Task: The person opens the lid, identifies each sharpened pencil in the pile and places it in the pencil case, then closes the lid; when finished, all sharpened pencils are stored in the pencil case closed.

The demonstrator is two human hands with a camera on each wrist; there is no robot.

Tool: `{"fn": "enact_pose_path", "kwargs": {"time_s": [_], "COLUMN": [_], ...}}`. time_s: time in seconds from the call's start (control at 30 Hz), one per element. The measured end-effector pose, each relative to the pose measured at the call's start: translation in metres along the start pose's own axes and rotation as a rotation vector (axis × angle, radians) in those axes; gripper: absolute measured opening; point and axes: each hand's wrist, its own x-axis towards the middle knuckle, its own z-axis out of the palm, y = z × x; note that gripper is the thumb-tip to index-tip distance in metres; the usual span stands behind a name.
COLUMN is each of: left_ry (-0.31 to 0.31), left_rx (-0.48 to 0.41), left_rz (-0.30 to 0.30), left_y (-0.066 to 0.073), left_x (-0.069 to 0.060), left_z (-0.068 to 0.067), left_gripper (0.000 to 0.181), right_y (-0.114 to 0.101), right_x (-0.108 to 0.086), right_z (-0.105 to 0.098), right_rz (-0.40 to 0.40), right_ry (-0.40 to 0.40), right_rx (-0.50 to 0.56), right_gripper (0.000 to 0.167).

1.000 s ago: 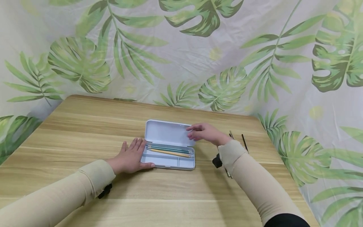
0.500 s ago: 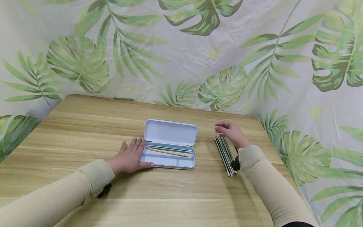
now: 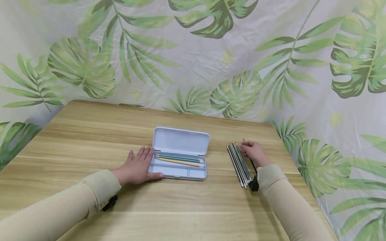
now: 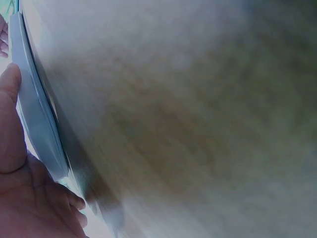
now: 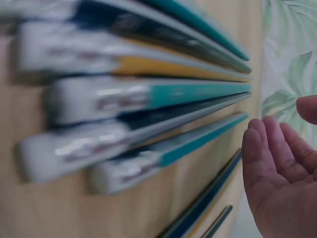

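Bench [image 3: 187, 207]: pale case [image 3: 181, 140] lies unlidded; left grip [image 3: 138, 169] at its left end — spread straight, clasping nothing. Right grip [image 3: 254, 153] has shifted from case to loose pencils [image 3: 239, 164] — thumb parted, empty. Work apparently now concerns these, not the stored pencils [image 3: 181, 162].

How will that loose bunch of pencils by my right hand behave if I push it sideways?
The pencils would probably slide or roll apart, since they lie side by side, apparently untied. Each should stay stiff, judging by its straight shape. They're likely light, too, looking thin beside your right hand.
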Motion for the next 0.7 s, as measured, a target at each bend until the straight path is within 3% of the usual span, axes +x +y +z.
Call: {"fn": "enact_pose_path", "kwargs": {"time_s": [0.47, 0.7], "left_ry": [-0.009, -0.008], "left_rx": [-0.004, -0.009], "left_rz": [-0.003, 0.001], "left_y": [0.0, -0.001], "left_x": [0.003, 0.002], "left_z": [0.003, 0.001], "left_gripper": [0.113, 0.114], "right_y": [0.023, 0.021], "right_x": [0.002, 0.002], "right_z": [0.006, 0.007], "right_rz": [-0.001, -0.026], "right_ry": [0.031, 0.034], "right_rx": [-0.198, -0.255], "right_gripper": [0.045, 0.043]}}
